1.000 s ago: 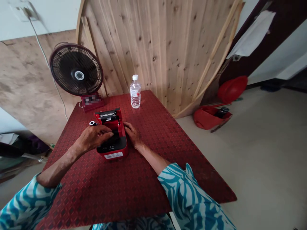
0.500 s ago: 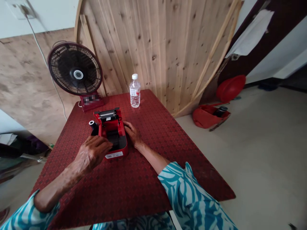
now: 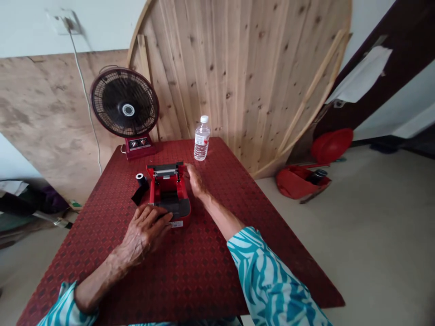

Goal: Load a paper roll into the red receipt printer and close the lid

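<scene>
A small red-and-black label printer [image 3: 185,206] sits on the table with its lid [image 3: 166,171] raised, so its dark inner bay shows. My left hand [image 3: 147,226] is at the front left corner, fingers over the black rim and thumb near the white label on the front. My right hand [image 3: 196,181] grips the right edge of the raised lid, its fingertips partly hidden behind it. Left of the printer a roll of black strip [image 3: 140,178] on a white core stands with its loose end trailing on the table.
The red patterned table [image 3: 217,253] carries a fan [image 3: 127,108] at the back left and a clear water bottle [image 3: 201,142] behind the printer. A round wooden board [image 3: 238,81] leans on the wall. On the floor at right are a red bag [image 3: 292,183] and a red basin [image 3: 333,145].
My right hand has moved up from the printer's side to the raised lid. My left hand has drawn back from the bay to the front rim. The view has shifted slightly.
</scene>
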{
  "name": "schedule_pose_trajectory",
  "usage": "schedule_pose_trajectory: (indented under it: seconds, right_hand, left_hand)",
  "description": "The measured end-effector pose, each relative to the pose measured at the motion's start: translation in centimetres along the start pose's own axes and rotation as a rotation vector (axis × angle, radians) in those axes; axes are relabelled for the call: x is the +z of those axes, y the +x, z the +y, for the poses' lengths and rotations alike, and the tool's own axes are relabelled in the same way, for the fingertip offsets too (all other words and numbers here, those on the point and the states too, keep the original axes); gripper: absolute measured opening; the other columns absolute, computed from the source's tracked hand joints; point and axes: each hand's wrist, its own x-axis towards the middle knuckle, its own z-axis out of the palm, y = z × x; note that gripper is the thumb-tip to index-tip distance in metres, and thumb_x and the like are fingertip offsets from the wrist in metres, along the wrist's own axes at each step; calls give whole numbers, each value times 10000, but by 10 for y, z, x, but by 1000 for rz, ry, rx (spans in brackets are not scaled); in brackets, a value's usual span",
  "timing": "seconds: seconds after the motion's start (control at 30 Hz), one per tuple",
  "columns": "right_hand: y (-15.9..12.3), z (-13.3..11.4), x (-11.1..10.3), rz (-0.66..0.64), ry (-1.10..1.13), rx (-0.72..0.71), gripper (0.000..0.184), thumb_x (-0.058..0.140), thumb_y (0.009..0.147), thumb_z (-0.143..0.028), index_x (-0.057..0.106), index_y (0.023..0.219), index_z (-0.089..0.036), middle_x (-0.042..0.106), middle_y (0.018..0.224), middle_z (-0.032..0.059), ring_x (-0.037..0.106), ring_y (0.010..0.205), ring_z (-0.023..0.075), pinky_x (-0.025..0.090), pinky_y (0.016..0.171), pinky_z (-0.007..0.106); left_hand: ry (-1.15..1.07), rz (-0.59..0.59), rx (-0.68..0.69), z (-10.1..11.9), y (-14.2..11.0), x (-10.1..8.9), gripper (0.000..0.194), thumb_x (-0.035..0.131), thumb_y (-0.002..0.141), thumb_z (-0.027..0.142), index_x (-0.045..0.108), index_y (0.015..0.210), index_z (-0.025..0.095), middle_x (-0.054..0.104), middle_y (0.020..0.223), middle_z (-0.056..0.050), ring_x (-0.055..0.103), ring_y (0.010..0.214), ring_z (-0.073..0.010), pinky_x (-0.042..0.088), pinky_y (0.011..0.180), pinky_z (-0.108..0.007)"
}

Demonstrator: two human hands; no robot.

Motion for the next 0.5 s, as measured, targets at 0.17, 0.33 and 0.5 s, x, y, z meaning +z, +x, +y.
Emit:
schedule_pose_trajectory:
  seconds: [0.17, 0.33, 0.5]
  right_hand:
    - [-28, -13, -7, -27, -120, -37, 367, 562, 787, -558, 675, 680, -225, 654, 1112, 43, 557, 1119, 222, 389, 1023, 382]
    - [-51, -11, -7, 45, -75, -29, 242, 628, 753, -424, 683, 921, -259, 618, 1191, 38, 540, 1146, 217, 407, 1013, 382]
    - [-52, 2, -4, 70, -9, 64, 317, 607, 754, -385, 646, 1036, -246, 653, 1159, 45, 561, 1131, 227, 409, 1030, 418]
  left_hand:
    - [-47, 37, -19, 1, -6, 5, 218, 571, 886, 161, 627, 1097, 166, 680, 995, -85, 611, 914, -206, 443, 867, -392]
    - [-231, 30, -185, -10, -10, 4, 199, 541, 907, 231, 648, 1075, 218, 676, 1031, -73, 610, 955, -205, 453, 862, -379]
    - [-640, 185, -829, -44, -10, 22, 356, 534, 879, 451, 600, 1110, 188, 661, 1011, -81, 629, 899, -213, 488, 802, -364]
